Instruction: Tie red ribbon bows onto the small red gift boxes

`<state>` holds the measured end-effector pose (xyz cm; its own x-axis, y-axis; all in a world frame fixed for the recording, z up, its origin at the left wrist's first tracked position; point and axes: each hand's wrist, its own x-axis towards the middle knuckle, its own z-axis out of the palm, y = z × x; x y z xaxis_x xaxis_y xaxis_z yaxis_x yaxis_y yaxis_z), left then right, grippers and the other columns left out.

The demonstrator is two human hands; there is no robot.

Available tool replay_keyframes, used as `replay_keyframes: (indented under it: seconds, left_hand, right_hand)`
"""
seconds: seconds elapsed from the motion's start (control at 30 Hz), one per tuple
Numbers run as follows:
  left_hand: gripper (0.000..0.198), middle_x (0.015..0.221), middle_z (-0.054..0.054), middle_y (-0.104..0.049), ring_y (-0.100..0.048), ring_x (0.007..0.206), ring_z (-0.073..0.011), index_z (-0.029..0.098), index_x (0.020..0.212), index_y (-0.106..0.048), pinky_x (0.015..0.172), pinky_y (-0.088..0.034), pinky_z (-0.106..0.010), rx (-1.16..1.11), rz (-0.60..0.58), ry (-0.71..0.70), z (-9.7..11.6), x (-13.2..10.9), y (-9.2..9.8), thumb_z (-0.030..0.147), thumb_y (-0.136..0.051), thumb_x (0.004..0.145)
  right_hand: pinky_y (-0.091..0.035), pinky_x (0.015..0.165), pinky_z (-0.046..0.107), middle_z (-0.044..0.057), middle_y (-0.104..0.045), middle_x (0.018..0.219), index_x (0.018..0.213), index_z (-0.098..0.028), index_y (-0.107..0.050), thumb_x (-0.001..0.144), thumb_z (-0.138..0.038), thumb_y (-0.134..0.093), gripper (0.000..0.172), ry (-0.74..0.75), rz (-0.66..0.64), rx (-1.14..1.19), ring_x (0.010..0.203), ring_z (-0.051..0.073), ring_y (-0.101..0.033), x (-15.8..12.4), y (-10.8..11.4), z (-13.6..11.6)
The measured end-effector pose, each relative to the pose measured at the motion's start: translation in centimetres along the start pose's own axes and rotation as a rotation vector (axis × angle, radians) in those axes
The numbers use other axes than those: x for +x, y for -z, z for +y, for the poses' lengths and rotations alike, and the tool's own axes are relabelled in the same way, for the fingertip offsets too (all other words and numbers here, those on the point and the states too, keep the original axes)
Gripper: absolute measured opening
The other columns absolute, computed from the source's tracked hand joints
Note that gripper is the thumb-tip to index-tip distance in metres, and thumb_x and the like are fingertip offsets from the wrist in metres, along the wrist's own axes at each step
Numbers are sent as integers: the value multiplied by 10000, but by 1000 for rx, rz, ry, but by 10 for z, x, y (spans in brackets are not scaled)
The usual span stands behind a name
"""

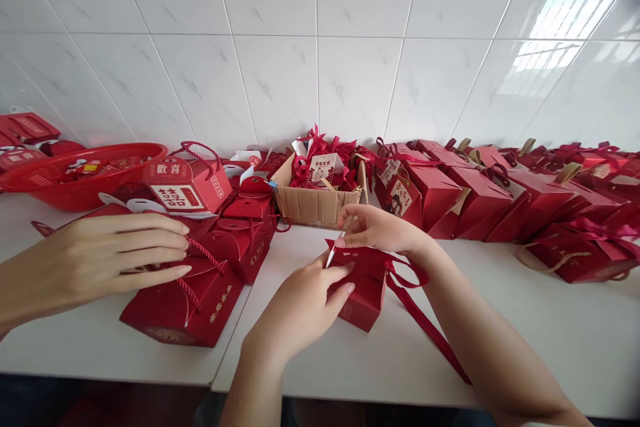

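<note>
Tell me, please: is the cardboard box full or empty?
Full: red ribbons and a printed card rise above the rim of the cardboard box.

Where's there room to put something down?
Right of the right forearm, in front of the bow-topped box, the white table is bare; a smaller patch lies in front of the carton. Red boxes crowd the tiled wall.

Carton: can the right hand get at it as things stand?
Likely yes: the carton is open-topped, just beyond the right hand, with nothing visible between, though that hand is occupied at the held red box.
</note>
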<state>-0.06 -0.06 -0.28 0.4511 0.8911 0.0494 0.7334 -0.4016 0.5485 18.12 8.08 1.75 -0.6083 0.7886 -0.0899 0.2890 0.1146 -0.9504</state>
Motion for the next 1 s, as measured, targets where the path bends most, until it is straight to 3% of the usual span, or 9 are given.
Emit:
replay_keyframes:
  seconds: [0.07,0.17,0.27,0.57,0.8,1.0]
  left_hand:
    - [307,1116,-34,-649,-631,894,-195,285,1040,-672,789,-476,-278,4,-5,-7,0,0,0,367,-404,915]
    - [288,1105,-20,-642,-622,882,-186,291,1013,-668,771,-472,-273,5,4,-16,0,0,0,356,-406,914]
    - [289,1073,-19,-645,-617,874,-184,290,1008,-668,744,-471,-268,10,8,-17,1,0,0,347,-400,916]
    - [317,1092,-63,-650,-634,913,-207,264,1061,-674,792,-481,-292,16,10,-3,3,0,-2,348,-405,915]
    - [306,1156,-54,-630,-636,915,-197,265,1052,-674,808,-485,-286,-2,14,-32,4,-1,-1,324,-405,918]
    - [296,1113,-49,-642,-631,933,-200,265,1015,-676,837,-480,-293,-1,6,-46,5,0,-1,324,-402,920]
  right_hand:
    - [-383,453,187,-29,-638,635,1027,-175,-558,726,-372,-722,395,-13,-24,1,501,82,-530,1,0,-1]
    - [-492,639,242,22,-690,720,1115,-148,-607,741,-369,-712,447,-65,-71,14,661,131,-636,2,0,0]
    - [-505,732,277,39,-702,750,1100,-140,-651,734,-391,-713,449,-82,-102,28,732,155,-656,5,0,1]
    - [-507,759,290,47,-702,835,1031,-135,-678,763,-370,-684,357,-58,-223,53,730,134,-642,5,5,4]
    - [-502,726,286,22,-680,766,916,-137,-654,738,-348,-704,280,-61,-247,113,711,132,-638,6,8,8]
    - [-497,721,275,31,-681,820,876,-139,-658,747,-308,-686,215,1,-201,105,743,133,-631,4,8,6]
